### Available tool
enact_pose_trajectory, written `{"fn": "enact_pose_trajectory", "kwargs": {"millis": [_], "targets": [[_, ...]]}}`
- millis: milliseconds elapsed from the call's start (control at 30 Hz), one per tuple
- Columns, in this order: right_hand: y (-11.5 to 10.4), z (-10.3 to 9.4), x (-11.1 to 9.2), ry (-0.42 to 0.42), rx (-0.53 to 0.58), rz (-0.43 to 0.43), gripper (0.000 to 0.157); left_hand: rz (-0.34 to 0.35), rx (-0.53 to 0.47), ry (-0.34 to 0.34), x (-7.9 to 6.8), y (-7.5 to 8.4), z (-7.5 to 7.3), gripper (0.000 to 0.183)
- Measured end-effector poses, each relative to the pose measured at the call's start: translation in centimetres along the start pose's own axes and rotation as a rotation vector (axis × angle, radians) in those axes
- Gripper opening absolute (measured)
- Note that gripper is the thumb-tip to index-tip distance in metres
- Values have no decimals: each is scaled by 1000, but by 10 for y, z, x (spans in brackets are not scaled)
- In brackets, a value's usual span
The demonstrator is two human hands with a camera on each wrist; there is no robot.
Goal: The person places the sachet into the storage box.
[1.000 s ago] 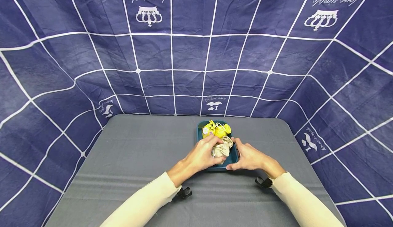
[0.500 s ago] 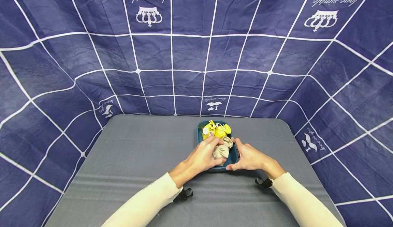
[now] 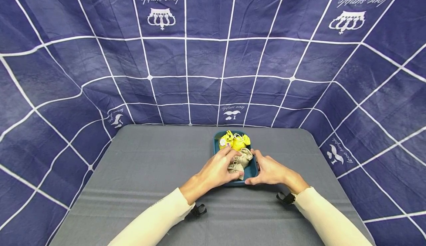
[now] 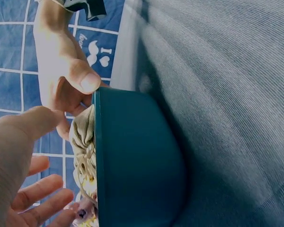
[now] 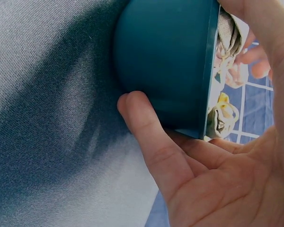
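Note:
A teal plastic bin [image 3: 252, 170] stands on the grey table, holding several small drawstring pouches. Two yellow pouches [image 3: 240, 142] lie at its far end; nearer me are a beige pouch [image 3: 245, 158] and another beige one [image 3: 237, 169], its drawstring showing. Above the near pouches hovers my left hand [image 3: 217, 166], thumb and fingers spread apart around them; the left wrist view shows no pouch between them. My right hand [image 3: 273, 170] grips the bin's right side, thumb at the near corner and fingers along the wall [image 5: 165, 61]. The left hand partly hides the bin's left side.
Grey cloth covers the table [image 3: 159, 157] around the bin. A blue sheet with white grid lines [image 3: 206, 57] hangs behind it and on both sides. Black straps [image 3: 199, 209] hang at both wrists below the cream sleeves [image 3: 156, 216].
The near beige pouch has shifted and turned under my left hand, lying lower toward the near end; the other beige pouch shows more. The right hand and the bin have stayed put.

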State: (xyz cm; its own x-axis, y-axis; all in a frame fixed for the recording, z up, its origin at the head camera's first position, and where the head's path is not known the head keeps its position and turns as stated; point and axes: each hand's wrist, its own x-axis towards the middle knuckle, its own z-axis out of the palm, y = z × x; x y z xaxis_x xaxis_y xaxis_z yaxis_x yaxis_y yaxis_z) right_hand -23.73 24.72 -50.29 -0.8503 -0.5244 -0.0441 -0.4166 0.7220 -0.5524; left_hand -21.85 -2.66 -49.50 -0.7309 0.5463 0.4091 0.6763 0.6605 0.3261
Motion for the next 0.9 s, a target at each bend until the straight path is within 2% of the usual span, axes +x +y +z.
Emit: {"fn": "enact_pose_trajectory", "kwargs": {"millis": [200, 400, 633, 900], "targets": [[1, 0, 1, -4, 17, 7, 131, -35, 3, 32, -6, -12, -7, 52], [3, 1, 0, -9, 25, 6, 132, -63, 19, 66, -16, -30, -15, 50], [7, 6, -10, -4, 50, 22, 131, -162, 0, 61, -35, -52, -25, 50], [14, 11, -21, 41, 68, 30, 134, -218, 39, 58, -58, -77, -34, 52]]}}
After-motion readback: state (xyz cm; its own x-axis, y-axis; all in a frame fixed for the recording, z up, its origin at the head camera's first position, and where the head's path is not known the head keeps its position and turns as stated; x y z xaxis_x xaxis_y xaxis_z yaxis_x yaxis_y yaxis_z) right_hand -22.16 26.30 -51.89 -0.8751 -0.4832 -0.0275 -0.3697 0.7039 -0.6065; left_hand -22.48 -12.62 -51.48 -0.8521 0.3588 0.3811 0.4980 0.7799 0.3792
